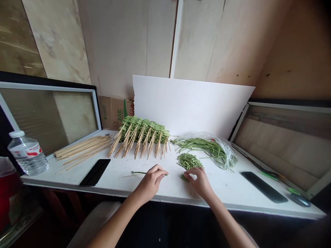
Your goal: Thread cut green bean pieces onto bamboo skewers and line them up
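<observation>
My left hand is closed over the front of the white table. A thin green bean sticks out on its left side, and a bit of green shows at its fingertips. A pale thin stick lies just below the bean, its other end hidden by the hand. My right hand has thumb and forefinger brought together in a pinch beside a few cut bean pieces. What the pinch holds is hidden. Right behind this hand is a heap of short cut beans.
Stacked bean skewers stand at the back, sticks forward. Loose bamboo sticks and a black phone lie left, near a water bottle. Long beans in a plastic bag, a dark flat object and a mouse lie right.
</observation>
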